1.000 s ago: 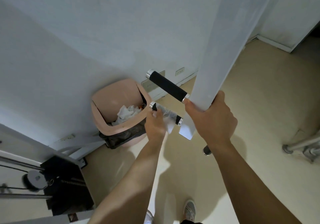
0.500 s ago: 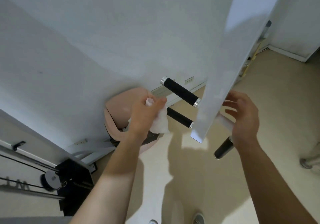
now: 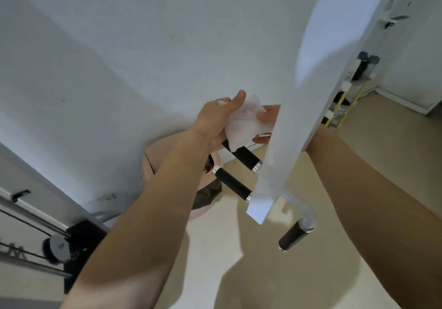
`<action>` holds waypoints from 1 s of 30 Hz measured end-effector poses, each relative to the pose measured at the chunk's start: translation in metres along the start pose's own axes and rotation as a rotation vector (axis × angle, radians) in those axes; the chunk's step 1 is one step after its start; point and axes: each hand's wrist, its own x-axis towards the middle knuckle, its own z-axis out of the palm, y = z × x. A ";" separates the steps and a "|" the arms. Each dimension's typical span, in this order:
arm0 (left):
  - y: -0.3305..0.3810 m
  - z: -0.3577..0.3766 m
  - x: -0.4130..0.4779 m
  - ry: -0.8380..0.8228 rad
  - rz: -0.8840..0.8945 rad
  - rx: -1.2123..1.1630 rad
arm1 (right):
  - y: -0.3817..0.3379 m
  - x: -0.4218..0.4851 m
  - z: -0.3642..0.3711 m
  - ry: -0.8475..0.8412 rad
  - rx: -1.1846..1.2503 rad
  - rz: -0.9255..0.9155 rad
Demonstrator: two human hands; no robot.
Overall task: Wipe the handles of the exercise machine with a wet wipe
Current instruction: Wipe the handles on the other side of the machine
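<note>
Left hand (image 3: 212, 122) grips a crumpled wet wipe (image 3: 241, 127), left of a white beam (image 3: 299, 117). Right hand (image 3: 269, 115), half hidden behind it, pinches the wipe's edge. Black handles (image 3: 233, 184) sit nearer; best wrap each fully.

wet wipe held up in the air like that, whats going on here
A person's left-hand grip holds a crumpled wet wipe up near the wall. The right-hand grip, mostly hidden behind the machine's white beam, pinches its other edge. Neither is on the black handles just below. A pink bin stands by the wall.
</note>
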 end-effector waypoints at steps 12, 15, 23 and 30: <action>-0.061 -0.066 -0.030 0.314 -0.039 -0.088 | -0.004 0.033 0.025 -0.081 -0.267 0.073; -0.073 -0.064 -0.028 0.388 -0.037 -0.079 | 0.007 0.049 0.025 -0.062 -0.291 0.124; -0.100 -0.027 -0.003 0.487 -0.114 -0.097 | 0.026 0.052 0.033 0.032 -0.674 0.054; -0.105 -0.009 0.010 0.609 -0.184 -0.367 | 0.022 0.017 -0.009 0.037 -0.293 0.067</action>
